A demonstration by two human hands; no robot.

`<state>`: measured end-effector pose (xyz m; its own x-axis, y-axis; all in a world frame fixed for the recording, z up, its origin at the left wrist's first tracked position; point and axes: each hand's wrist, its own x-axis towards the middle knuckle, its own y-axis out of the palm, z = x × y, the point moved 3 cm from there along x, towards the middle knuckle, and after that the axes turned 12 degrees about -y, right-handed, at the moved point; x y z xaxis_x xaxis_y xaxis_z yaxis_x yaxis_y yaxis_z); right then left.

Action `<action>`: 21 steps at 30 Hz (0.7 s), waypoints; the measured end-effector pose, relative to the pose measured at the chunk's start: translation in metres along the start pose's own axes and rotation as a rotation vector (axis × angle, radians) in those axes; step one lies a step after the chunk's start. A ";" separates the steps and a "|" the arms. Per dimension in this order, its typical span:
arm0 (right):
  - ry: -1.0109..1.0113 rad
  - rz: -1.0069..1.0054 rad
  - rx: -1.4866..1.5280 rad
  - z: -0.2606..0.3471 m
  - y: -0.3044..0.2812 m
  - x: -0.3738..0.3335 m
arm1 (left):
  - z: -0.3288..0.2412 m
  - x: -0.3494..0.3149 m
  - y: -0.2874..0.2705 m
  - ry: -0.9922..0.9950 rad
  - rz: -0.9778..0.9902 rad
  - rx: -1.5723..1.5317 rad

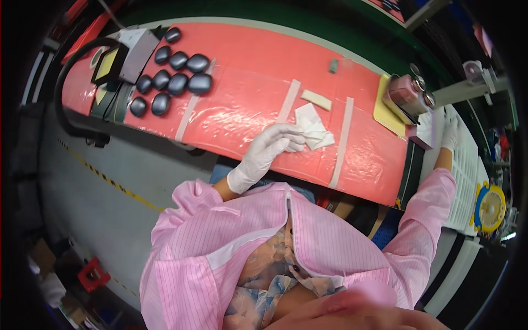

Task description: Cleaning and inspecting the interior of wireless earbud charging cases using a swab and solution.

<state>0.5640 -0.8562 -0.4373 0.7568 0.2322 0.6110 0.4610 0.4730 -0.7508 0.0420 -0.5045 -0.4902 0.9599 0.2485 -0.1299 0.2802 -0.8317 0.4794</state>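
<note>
My left hand [269,153], in a white glove, is over the near edge of the red-covered table. Its curled fingers meet a bunched corner of a white wipe [312,124] and appear closed on it. Behind the wipe lies a cream-coloured rectangular pad [316,99]. Far to the right, my right hand [450,136], gloved too, reaches to a white slatted tray [465,170] beside the table. Its fingers look stretched out along the tray's edge, small and partly foreshortened. Several dark glossy rounded pieces [177,83] stand in rows on the table's left part.
A lamp with a black bent arm [59,93] and a grey box [138,52] stand at the left end. A jar-like container [407,93] rests by a yellow sheet [383,113] at the right. A small green block [333,66] lies farther back. A yellow-blue fan [489,207] stands far right.
</note>
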 end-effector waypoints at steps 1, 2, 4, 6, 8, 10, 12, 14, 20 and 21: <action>0.093 -0.077 0.343 0.035 -0.012 -0.008 | 0.000 -0.001 -0.002 -0.005 0.007 0.027; 0.201 -0.154 0.669 0.064 -0.028 -0.020 | 0.000 -0.001 -0.003 -0.008 0.016 0.015; -0.105 -0.344 0.140 0.066 -0.056 -0.031 | -0.003 0.001 0.002 -0.064 0.063 -0.041; -0.169 -0.315 0.411 0.115 -0.054 -0.066 | -0.014 -0.012 0.003 -0.094 0.086 0.007; -0.006 -0.084 0.986 0.211 -0.060 -0.129 | -0.022 -0.027 -0.003 -0.194 0.135 0.078; -0.486 0.272 0.805 0.272 -0.058 -0.170 | -0.045 -0.039 -0.023 -0.259 0.126 0.226; -0.710 0.509 0.823 0.328 -0.069 -0.205 | -0.075 -0.039 -0.038 -0.192 0.033 0.370; -0.952 0.556 0.868 0.361 -0.067 -0.217 | -0.107 -0.026 -0.053 -0.174 -0.030 0.583; -1.196 0.580 0.782 0.378 -0.026 -0.228 | -0.172 0.072 -0.076 -0.179 -0.019 1.107; -1.155 0.552 0.793 0.382 -0.022 -0.230 | -0.179 0.096 -0.075 -0.181 -0.059 1.224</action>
<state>0.2030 -0.5958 -0.4649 -0.1982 0.8737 0.4443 -0.4011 0.3413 -0.8501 0.1109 -0.3291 -0.3833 0.9060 0.3097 -0.2885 0.0552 -0.7622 -0.6449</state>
